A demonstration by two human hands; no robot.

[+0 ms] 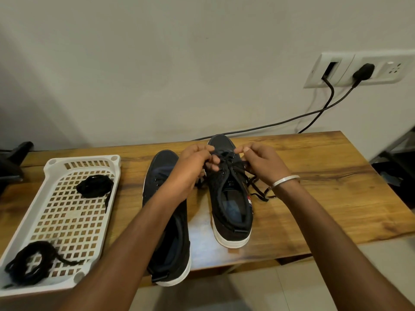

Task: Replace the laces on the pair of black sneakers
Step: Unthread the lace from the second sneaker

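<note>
A plain off-white wall (157, 63) backs the wooden counter (314, 187), with a socket plate (359, 70) up at the right and two black cables (292, 118) trailing from it down behind the counter's far edge. Pale floor tiles (314, 283) show below the near edge.

The two black sneakers stand side by side, toes to the wall. My hands are on the right sneaker (231, 198): my left hand (195, 164) curls at its upper eyelets, fingers closed on the lace (226, 162), while my right hand (262, 162) pinches the same lace between thumb and forefinger just above the tongue. Loose ends (258, 189) spill onto the counter beside the shoe, under my bangle (285, 179). The left sneaker (166, 221) sits partly under my forearm; whether any lace remains in it I cannot tell.

To the left, a white slotted tray (67, 221) holds two bundles of black laces, one at the far end (94, 186) and one at the near corner (29, 263).

I judge the lace light, limp and apt to snag in the eyelets, so it is best taken close to the hole or by its stiff tip. The shoe looks light enough to slide on this smooth counter, and wants steadying by the upper or the heel.
</note>
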